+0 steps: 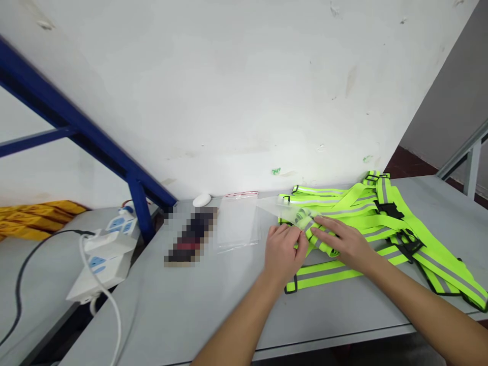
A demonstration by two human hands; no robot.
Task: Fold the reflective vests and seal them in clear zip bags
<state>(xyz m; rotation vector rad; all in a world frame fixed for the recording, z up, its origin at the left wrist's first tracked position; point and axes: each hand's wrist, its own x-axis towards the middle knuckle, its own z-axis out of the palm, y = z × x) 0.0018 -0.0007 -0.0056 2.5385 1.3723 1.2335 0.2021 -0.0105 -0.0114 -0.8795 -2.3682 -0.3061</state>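
My left hand is closed in a pinch at the mouth of a clear plastic bag, which extends up and left from it. Partly inside that bag is a rolled-up reflective strap, neon yellow-green with grey stripes. Over the roll lie the fingers of my right hand, gripping it against the bag's opening; the thumb is hidden. Beneath and behind both hands, several more reflective straps with black buckles are spread across the grey table.
Flat clear zip bags lie left of my hands. Beside them are a white oval object and a pixelated dark item. White power strips with cables and a blue metal frame stand at left. A wall rises behind.
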